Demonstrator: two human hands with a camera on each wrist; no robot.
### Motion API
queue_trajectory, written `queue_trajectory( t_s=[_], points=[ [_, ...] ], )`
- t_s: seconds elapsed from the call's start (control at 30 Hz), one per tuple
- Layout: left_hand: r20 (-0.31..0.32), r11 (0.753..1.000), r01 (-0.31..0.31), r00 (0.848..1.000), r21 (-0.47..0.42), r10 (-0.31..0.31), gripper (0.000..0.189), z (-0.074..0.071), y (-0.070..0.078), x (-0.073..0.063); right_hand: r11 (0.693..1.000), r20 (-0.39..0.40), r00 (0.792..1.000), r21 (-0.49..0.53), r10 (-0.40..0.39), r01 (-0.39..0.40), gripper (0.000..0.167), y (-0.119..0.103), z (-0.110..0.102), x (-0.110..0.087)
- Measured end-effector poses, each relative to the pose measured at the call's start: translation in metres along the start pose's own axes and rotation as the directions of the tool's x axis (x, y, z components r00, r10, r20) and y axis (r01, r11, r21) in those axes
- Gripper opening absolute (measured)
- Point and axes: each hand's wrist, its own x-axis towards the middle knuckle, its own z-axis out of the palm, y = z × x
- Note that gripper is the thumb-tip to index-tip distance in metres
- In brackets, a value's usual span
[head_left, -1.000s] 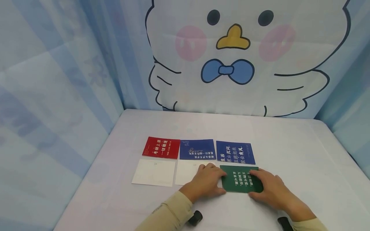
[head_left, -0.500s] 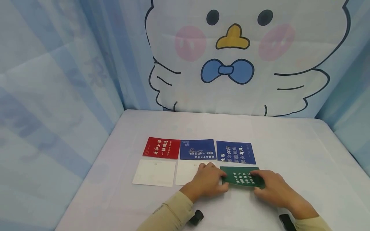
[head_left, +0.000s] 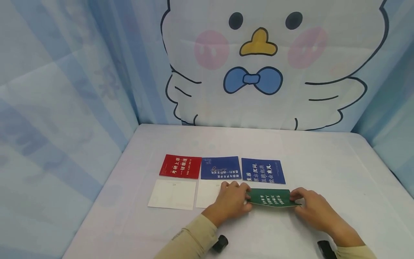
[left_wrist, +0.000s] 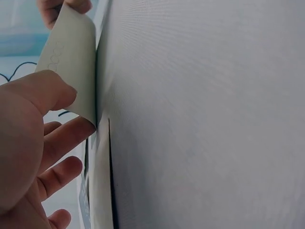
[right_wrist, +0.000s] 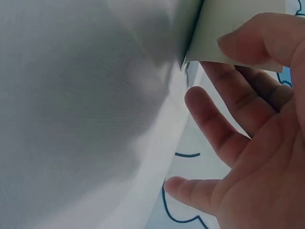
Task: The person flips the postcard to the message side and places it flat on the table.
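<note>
A green postcard with white lettering is held between both hands, its near edge tipped up off the table. My left hand pinches its left end. In the left wrist view the thumb presses the card's cream back, with the index finger on the other side. My right hand pinches the right end the same way, thumb on the cream side in the right wrist view. A cream card lies partly hidden under or behind the left hand; which of these, I cannot tell.
Behind lie a red card, a blue card and a second blue card in a row on the white table. Another cream card lies front left. A curtain with a cartoon bird hangs behind.
The green postcard's near edge has risen from lying nearly flat to tilted up. My right hand has moved slightly right with its end; the left hand has barely moved.
</note>
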Motion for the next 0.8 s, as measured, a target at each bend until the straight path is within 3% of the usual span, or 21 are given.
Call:
queue_trajectory(
  t_s=[0.17,0.33,0.5,0.6,0.8],
  points=[
    [-0.014,1.0,-0.008,1.0,-0.012,0.007,0.039,0.0,-0.001,0.0,1.0,-0.074,0.997,0.015,-0.015,0.016,0.033,0.001,0.001,-0.002],
    [-0.034,0.997,-0.002,0.999,-0.079,-0.001,0.042,-0.002,-0.004,0.0,1.0,-0.134,0.991,0.008,0.023,-0.022,0.03,-0.002,0.001,-0.003],
    [-0.133,0.986,-0.027,0.991,-0.162,0.005,0.052,-0.003,-0.005,-0.001,0.999,-0.222,0.974,0.02,0.03,-0.026,0.03,-0.007,0.0,-0.005],
    [-0.185,0.972,-0.04,0.983,-0.23,-0.003,0.058,-0.005,-0.005,-0.001,0.995,-0.226,0.971,0.088,0.076,-0.057,0.035,-0.007,-0.002,-0.005],
    [-0.225,0.926,-0.069,0.974,-0.372,-0.018,0.053,-0.011,-0.006,-0.004,0.977,-0.228,0.966,0.198,0.121,-0.076,0.044,-0.007,-0.004,-0.006]
  ],
)
